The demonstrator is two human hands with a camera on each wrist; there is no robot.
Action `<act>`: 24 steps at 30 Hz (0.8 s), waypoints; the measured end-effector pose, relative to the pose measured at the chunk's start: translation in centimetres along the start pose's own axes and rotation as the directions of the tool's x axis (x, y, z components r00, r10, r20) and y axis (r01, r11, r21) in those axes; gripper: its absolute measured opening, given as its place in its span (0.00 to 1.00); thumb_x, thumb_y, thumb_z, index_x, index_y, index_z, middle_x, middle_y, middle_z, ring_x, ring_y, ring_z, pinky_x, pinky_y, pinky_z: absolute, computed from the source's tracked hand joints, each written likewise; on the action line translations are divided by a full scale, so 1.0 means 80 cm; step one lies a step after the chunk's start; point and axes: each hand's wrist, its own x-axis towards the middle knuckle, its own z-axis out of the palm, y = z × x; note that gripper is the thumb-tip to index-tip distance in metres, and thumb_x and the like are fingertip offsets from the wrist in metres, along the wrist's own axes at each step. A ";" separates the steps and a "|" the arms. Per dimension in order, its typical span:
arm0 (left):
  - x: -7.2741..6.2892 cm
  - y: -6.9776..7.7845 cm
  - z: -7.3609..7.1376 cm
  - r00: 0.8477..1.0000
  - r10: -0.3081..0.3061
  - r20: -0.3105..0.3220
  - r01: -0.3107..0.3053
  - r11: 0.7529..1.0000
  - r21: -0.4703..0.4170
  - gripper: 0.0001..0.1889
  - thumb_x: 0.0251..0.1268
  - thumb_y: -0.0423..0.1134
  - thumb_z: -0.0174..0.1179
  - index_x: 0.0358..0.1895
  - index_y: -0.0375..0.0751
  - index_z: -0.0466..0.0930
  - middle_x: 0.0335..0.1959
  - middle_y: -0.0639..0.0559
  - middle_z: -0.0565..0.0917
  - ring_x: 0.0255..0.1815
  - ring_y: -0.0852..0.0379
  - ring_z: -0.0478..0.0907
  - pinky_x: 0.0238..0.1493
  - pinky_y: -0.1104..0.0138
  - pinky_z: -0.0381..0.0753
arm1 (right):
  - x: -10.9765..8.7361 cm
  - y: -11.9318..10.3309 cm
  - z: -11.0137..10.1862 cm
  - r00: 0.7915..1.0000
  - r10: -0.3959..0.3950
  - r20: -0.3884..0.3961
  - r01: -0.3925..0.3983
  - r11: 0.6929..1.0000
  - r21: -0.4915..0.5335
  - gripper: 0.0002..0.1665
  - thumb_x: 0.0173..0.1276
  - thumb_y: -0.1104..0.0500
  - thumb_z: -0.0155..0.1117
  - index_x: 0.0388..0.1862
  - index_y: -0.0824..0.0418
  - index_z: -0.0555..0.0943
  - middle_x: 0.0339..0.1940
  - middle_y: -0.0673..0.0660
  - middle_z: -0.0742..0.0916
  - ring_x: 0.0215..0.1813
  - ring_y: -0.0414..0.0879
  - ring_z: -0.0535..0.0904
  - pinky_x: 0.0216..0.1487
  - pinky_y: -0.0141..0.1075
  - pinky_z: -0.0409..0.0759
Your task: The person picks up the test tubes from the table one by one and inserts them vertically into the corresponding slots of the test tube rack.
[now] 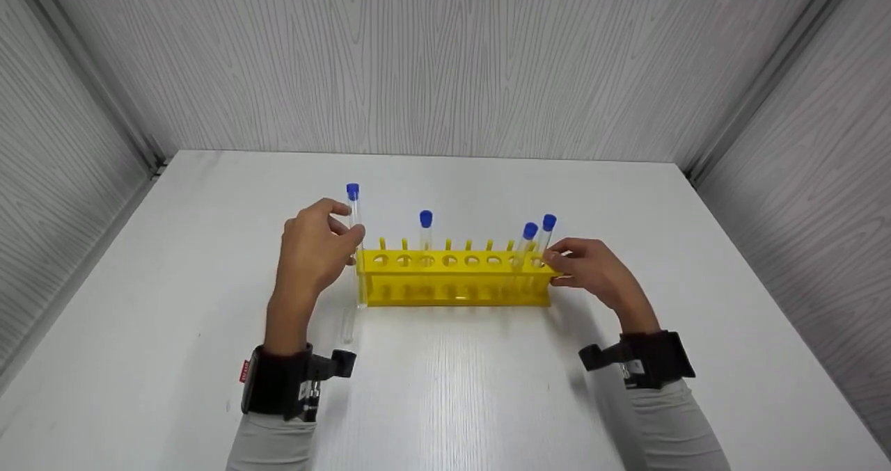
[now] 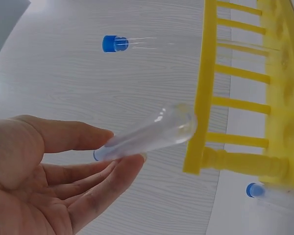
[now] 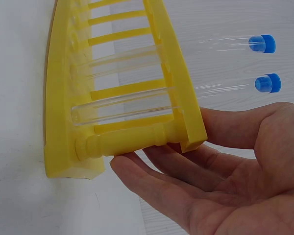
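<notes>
A yellow test tube rack (image 1: pixel 456 273) stands on the white table with three blue-capped test tubes in it. One tube (image 1: pixel 426 229) is left of the middle; two tilted ones, a test tube (image 1: pixel 527 238) and its neighbour (image 1: pixel 548 229), are at the right end. My left hand (image 1: pixel 317 245) pinches another capped test tube (image 2: pixel 147 134) between thumb and fingers, beside the rack's left end. My right hand (image 1: pixel 592 269) grips the rack's right end, thumb at the top plate and fingers by the end post (image 3: pixel 122 142).
A further clear tube (image 1: pixel 347 325) lies on the table just left of the rack; its blue cap (image 2: pixel 255 190) shows in the left wrist view. Pale wood-grain panels (image 1: pixel 431 60) enclose the table at the back and sides.
</notes>
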 end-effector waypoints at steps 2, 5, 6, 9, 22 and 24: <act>-0.001 0.001 0.001 1.000 0.006 -0.004 -0.006 1.000 -0.012 0.23 0.73 0.43 0.58 0.66 0.37 0.74 0.47 0.39 0.85 0.34 0.48 0.89 0.43 0.59 0.88 | -0.001 0.000 0.000 1.000 -0.005 -0.001 0.005 1.000 0.000 0.24 0.79 0.50 0.57 0.62 0.65 0.78 0.64 0.65 0.79 0.64 0.56 0.80 0.62 0.43 0.81; -0.001 0.001 0.003 1.000 0.025 -0.013 -0.025 0.999 -0.031 0.23 0.73 0.43 0.59 0.66 0.36 0.74 0.47 0.39 0.86 0.34 0.48 0.90 0.42 0.59 0.88 | -0.003 0.001 0.001 1.000 -0.016 -0.003 0.016 1.000 0.005 0.25 0.78 0.49 0.58 0.62 0.66 0.78 0.64 0.66 0.80 0.64 0.57 0.80 0.63 0.44 0.81; -0.001 0.001 0.004 0.999 0.028 -0.015 -0.028 0.999 -0.036 0.23 0.73 0.43 0.59 0.66 0.36 0.74 0.47 0.39 0.86 0.34 0.48 0.90 0.42 0.59 0.88 | -0.003 0.001 0.001 1.000 -0.018 -0.003 0.018 1.000 0.009 0.25 0.78 0.49 0.58 0.62 0.66 0.78 0.64 0.66 0.79 0.64 0.57 0.80 0.63 0.44 0.81; -0.001 0.001 0.005 0.999 0.032 -0.024 -0.033 0.998 -0.045 0.23 0.73 0.42 0.59 0.66 0.35 0.73 0.47 0.38 0.86 0.33 0.48 0.90 0.41 0.60 0.88 | -0.004 0.001 0.002 1.000 -0.023 -0.003 0.023 1.000 0.020 0.25 0.78 0.50 0.58 0.63 0.67 0.77 0.64 0.66 0.79 0.64 0.57 0.80 0.63 0.44 0.80; -0.002 0.007 0.004 0.999 0.022 -0.038 -0.026 0.995 -0.094 0.24 0.75 0.43 0.58 0.67 0.35 0.69 0.48 0.38 0.86 0.30 0.51 0.89 0.37 0.65 0.88 | -0.005 0.000 0.000 1.000 -0.023 0.001 0.023 0.999 0.024 0.25 0.78 0.50 0.58 0.62 0.67 0.77 0.63 0.67 0.79 0.64 0.57 0.80 0.63 0.44 0.80; -0.002 0.008 0.004 0.999 0.020 -0.034 -0.023 0.994 -0.104 0.24 0.75 0.43 0.58 0.67 0.35 0.69 0.47 0.38 0.86 0.31 0.51 0.89 0.37 0.66 0.87 | -0.005 0.000 0.000 1.000 -0.021 0.001 0.021 1.000 0.022 0.25 0.78 0.50 0.58 0.62 0.67 0.77 0.63 0.67 0.79 0.64 0.57 0.80 0.63 0.44 0.80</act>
